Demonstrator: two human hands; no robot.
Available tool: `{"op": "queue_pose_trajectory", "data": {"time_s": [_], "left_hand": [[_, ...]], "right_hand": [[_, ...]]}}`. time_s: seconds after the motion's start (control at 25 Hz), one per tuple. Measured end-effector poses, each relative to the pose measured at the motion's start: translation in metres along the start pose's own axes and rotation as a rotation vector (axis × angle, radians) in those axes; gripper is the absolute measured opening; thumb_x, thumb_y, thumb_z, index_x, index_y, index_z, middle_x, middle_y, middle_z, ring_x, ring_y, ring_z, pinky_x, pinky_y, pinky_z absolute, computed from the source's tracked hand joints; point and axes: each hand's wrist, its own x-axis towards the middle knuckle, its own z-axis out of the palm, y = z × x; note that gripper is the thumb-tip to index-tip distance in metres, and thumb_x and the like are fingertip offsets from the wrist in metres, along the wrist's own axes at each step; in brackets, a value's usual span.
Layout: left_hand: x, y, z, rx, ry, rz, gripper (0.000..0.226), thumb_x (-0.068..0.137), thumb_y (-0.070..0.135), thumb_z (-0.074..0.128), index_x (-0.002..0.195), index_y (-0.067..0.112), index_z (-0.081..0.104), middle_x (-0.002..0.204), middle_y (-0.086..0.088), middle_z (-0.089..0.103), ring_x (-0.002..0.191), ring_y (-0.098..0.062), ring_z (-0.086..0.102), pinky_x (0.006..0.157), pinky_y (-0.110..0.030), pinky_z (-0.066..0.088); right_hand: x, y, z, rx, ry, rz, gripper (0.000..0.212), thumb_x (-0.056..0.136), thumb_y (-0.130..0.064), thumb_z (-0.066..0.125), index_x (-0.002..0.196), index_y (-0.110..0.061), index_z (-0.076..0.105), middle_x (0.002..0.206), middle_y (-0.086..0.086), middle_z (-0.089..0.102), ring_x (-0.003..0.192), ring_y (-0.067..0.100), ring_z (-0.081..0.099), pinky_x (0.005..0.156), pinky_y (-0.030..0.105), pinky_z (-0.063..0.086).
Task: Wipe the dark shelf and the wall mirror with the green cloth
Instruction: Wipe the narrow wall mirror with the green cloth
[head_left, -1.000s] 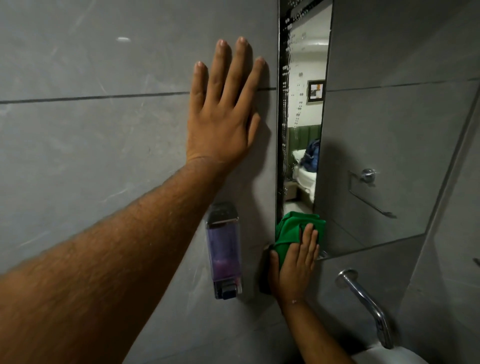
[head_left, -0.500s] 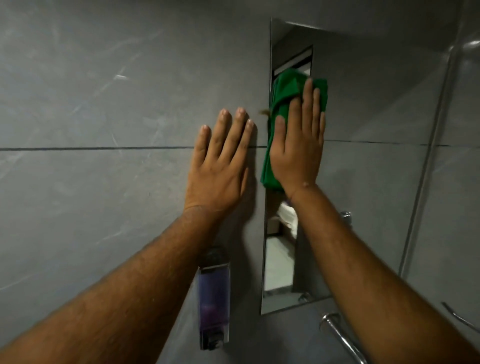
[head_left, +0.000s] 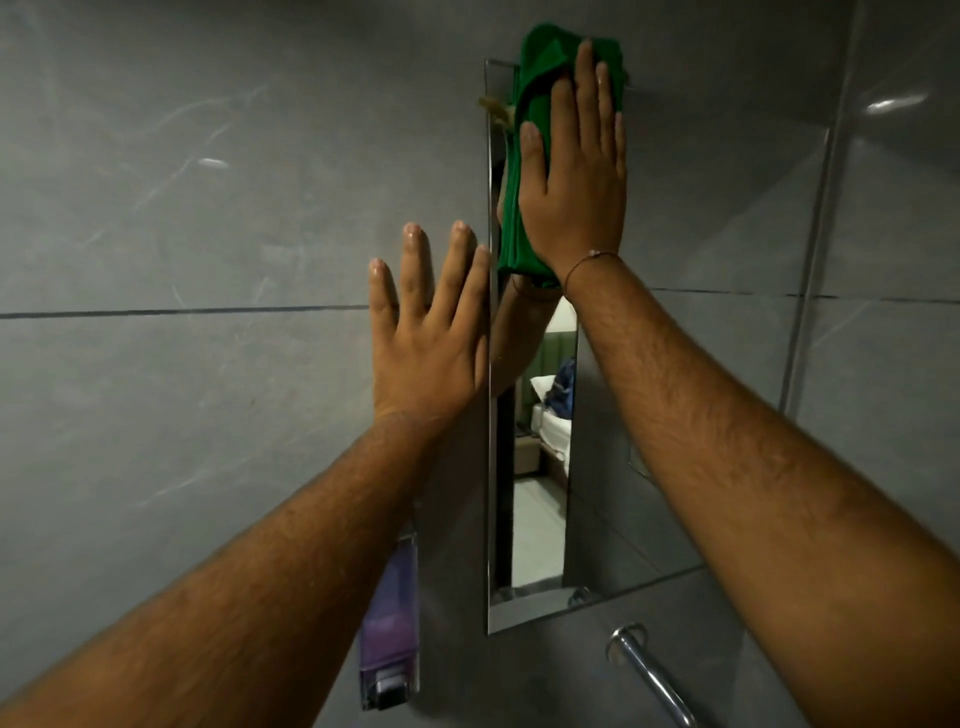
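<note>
Green folded microfibre cloth (head_left: 524, 171) is being pressed flat against the tall frameless wall mirror (head_left: 535, 519) by the right hand (head_left: 574, 187). Palm and all fingers are lying spread and extended over the cloth; nothing is pinched, the cloth is being held only by pressure against the glass. Cloth's top edge is reaching the mirror's top edge and slightly overlapping onto the grey tile wall (head_left: 208, 208) above. Cloth's lower end is hanging just under the wrist.

Left hand (head_left: 428, 338) is resting open and flat on the grey tile, just left of the mirror's left edge, holding nothing; it is serving as a brace.

Judgement: mirror wipe is in hand, at the upper limit of a stroke along the left side of the glass. Dark shelf is not in view, so its state cannot be told.

Notes for doing this step well:
- Keeping the palm pressure even, so the cloth is not sliding out from under the fingers.
- Pulling straight down in one pass, then shifting right with overlapping lanes; the right part of the glass is looking untouched by the cloth at this moment.
- Keeping bare fingertips off the glass beyond the cloth to avoid smears.
- Watching the purple-filled wall soap dispenser (head_left: 389, 639) and chrome tap spout (head_left: 652, 675) near the bottom edge.
</note>
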Motion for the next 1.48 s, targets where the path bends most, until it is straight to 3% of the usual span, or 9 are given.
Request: {"op": "queue_pose_trajectory", "data": {"time_s": [0.2, 0.52, 0.72, 0.96, 1.2, 1.36, 1.48], "left_hand": [[-0.003, 0.002, 0.007, 0.005, 0.023, -0.008, 0.077, 0.113, 0.046, 0.038, 0.179, 0.015, 0.012, 0.187, -0.012, 0.003, 0.171, -0.042, 0.002, 0.136, -0.064, 0.004], [-0.004, 0.003, 0.007, -0.008, 0.003, -0.003, 0.079, 0.112, 0.052, 0.022, 0.179, 0.016, 0.002, 0.187, -0.011, -0.005, 0.171, -0.041, -0.005, 0.137, -0.064, 0.002], [-0.006, 0.008, 0.006, -0.055, -0.009, -0.024, 0.077, 0.114, 0.04, 0.036, 0.179, 0.018, 0.0, 0.187, -0.01, -0.006, 0.171, -0.044, -0.003, 0.137, -0.065, 0.001], [-0.006, 0.011, 0.006, -0.046, 0.002, -0.053, 0.075, 0.117, 0.039, 0.037, 0.179, 0.02, -0.001, 0.187, -0.01, -0.005, 0.171, -0.043, -0.002, 0.137, -0.063, 0.001], [-0.006, 0.011, 0.006, -0.052, -0.002, -0.067, 0.075, 0.117, 0.04, 0.037, 0.179, 0.019, -0.001, 0.187, -0.011, -0.002, 0.171, -0.042, 0.0, 0.137, -0.061, 0.002], [-0.006, 0.015, 0.007, -0.036, 0.005, -0.08, 0.073, 0.117, 0.04, 0.035, 0.179, 0.019, 0.001, 0.187, -0.011, 0.0, 0.171, -0.041, 0.002, 0.137, -0.06, 0.002], [-0.008, 0.015, 0.009, -0.019, 0.0, -0.087, 0.074, 0.116, 0.039, 0.036, 0.179, 0.018, 0.003, 0.187, -0.011, 0.001, 0.171, -0.041, 0.003, 0.137, -0.061, 0.004]], "right_hand": [[0.006, 0.1, -0.005, -0.008, -0.027, 0.143, 0.06, 0.111, -0.044, 0.026, 0.161, -0.012, 0.033, 0.174, 0.014, 0.021, 0.163, 0.031, 0.017, 0.133, 0.045, 0.017], [0.029, 0.27, -0.022, -0.001, -0.117, 0.576, 0.075, 0.107, -0.054, 0.021, 0.166, -0.007, 0.014, 0.176, 0.016, 0.01, 0.164, 0.027, 0.009, 0.134, 0.038, 0.007], [-0.013, 0.29, -0.023, 0.013, -0.122, 0.544, 0.071, 0.11, -0.05, 0.026, 0.165, -0.006, 0.014, 0.176, 0.016, 0.011, 0.164, 0.027, 0.01, 0.133, 0.033, 0.008], [-0.182, 0.31, -0.028, 0.054, -0.169, 0.617, 0.077, 0.106, -0.055, 0.025, 0.164, -0.006, 0.018, 0.174, 0.017, 0.016, 0.163, 0.028, 0.017, 0.132, 0.033, 0.01], [-0.405, 0.293, -0.036, 0.011, -0.173, 0.881, 0.071, 0.108, -0.045, 0.029, 0.159, 0.004, 0.026, 0.168, 0.028, 0.026, 0.158, 0.04, 0.026, 0.132, 0.05, 0.02], [-0.459, 0.271, -0.034, 0.138, -0.1, 1.243, 0.083, 0.098, -0.049, 0.027, 0.157, 0.01, 0.028, 0.165, 0.035, 0.028, 0.154, 0.049, 0.028, 0.131, 0.052, 0.02], [-0.461, 0.264, -0.036, 0.063, -0.036, 1.265, 0.073, 0.099, -0.051, 0.029, 0.16, -0.012, 0.032, 0.163, 0.027, 0.039, 0.145, 0.047, 0.045, 0.123, 0.053, 0.036]]}}
